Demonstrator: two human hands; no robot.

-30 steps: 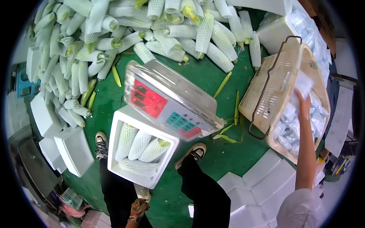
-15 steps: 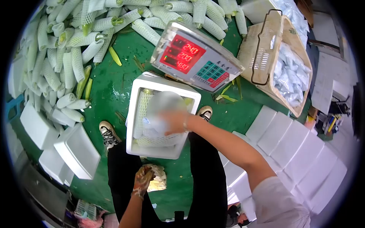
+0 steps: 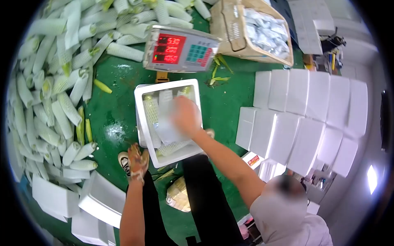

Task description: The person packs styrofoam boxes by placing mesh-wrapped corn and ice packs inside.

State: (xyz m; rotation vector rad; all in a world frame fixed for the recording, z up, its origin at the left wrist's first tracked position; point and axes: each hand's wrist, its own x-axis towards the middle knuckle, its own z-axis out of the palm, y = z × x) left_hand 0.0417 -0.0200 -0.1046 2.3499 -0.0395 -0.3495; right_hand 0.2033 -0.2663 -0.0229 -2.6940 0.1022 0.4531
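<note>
A white foam box [image 3: 198, 135] stands on the scale between my feet. Inside lie vegetables in white foam netting [image 3: 151, 110], apparently corn cobs, with pale packs [image 3: 166, 127] on top. My right hand [image 3: 188, 117] is over the packs inside the box; its fingers are smeared, so their grip cannot be made out. Beside the box's lower left edge, my left hand [image 3: 137, 160] has its fingers spread and holds nothing. The scale's display [image 3: 180, 49] stands behind the box with red digits lit.
A heap of netted vegetables [image 3: 61, 102] covers the left. Foam boxes [image 3: 102, 197] lie lower left, and stacked white foam boxes [image 3: 303, 110] stand right. A beige basket [image 3: 225, 30] holds silvery packs [image 3: 266, 33]. A yellowish bag [image 3: 179, 194] sits between my legs.
My left hand has moved up from between my legs to the box's side, and its fingers have spread. My right hand stays in the box. The view has shifted and the scale digits have changed.
</note>
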